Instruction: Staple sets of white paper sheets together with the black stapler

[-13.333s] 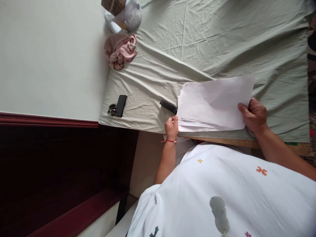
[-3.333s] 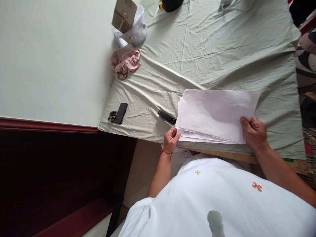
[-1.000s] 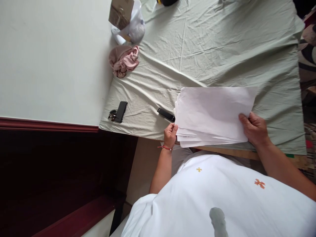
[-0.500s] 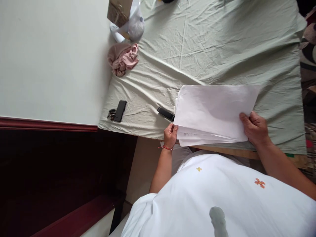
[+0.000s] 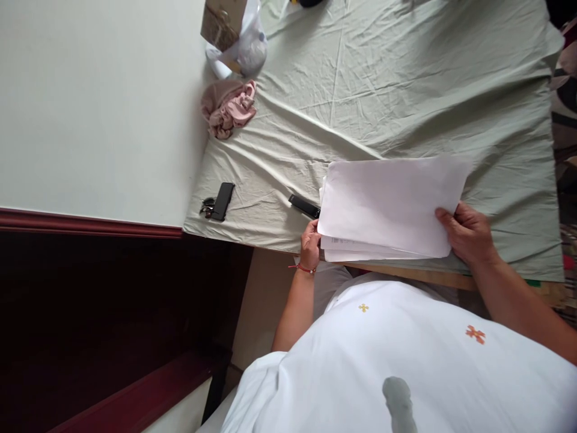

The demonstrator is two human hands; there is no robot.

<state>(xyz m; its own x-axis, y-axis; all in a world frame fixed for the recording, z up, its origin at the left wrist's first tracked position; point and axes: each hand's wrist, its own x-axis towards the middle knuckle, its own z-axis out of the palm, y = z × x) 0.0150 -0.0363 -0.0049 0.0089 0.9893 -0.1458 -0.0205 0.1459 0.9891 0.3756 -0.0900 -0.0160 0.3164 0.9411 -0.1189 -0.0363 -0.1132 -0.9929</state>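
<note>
Stack of white papers [image 5: 387, 204] held at both ends: left hand [image 5: 311, 243] and right hand [image 5: 469, 234] each grip an edge, above the sheet-covered surface [image 5: 383, 78].

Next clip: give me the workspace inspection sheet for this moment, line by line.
Surface: table edge covered by a wrinkled pale green cloth.
Job's things: stack of white paper sheets, its near edge over the table's front edge.
Clutter: small black device beside the stack; black phone with keys; pink fabric bundle; cardboard box with a plastic bag.
Hands: left hand grips the stack's left corner; right hand grips its right end.
Cables: nothing seen.
Surroundings: pale wall with a dark red rail.
</note>
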